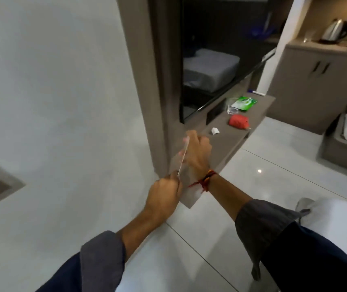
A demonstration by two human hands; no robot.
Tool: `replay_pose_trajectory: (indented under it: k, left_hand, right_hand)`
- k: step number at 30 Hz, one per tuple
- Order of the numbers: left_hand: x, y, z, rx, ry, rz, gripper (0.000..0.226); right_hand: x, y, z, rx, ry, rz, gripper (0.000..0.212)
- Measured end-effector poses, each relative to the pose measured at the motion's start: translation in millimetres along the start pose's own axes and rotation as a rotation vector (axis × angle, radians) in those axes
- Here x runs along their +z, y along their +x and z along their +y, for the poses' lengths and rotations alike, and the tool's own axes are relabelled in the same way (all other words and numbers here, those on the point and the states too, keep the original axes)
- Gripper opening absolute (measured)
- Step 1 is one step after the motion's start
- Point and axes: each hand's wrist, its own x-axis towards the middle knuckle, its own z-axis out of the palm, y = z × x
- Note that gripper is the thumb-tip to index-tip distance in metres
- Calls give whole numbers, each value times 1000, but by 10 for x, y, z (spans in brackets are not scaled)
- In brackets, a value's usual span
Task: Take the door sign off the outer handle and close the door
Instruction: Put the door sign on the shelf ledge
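The door sign [182, 158] is a thin pale card, seen edge-on and blurred. It runs between my two hands in front of the near corner of a brown desk [229, 142]. My right hand [198, 152] grips the card's upper end; a red and black thread band circles that wrist. My left hand [164, 194] pinches its lower end. No door or door handle can be made out in this view.
A white wall [63, 102] fills the left. A brown panel [158, 81] carries a dark screen [221, 60]. On the desk lie a red pouch [238, 121], a green packet [244, 102] and a small white item [215, 131]. A cabinet with a kettle [335, 29] stands at the back right, on a glossy tiled floor [273, 165].
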Motion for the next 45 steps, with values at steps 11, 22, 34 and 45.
replay_pose_trajectory:
  k: [11,22,34,45]
  left_hand:
    - [1579,1939,-177,-541,-769,-101,29]
    - [2305,2330,-529,-420,-445,-185,40]
    - [2237,2254,-629,-240,-313,-269,53]
    - [1111,1255,-1018,-228,-398,-294,80]
  right_hand:
    - [-853,2014,1486,101,-604,-483,44]
    - [-724,2561,2108,-104,-1223,-626,66]
    - [-745,2468,1934,-151,-1351,-669,59]
    - [-465,1557,1353,-518,-1580,-687,49]
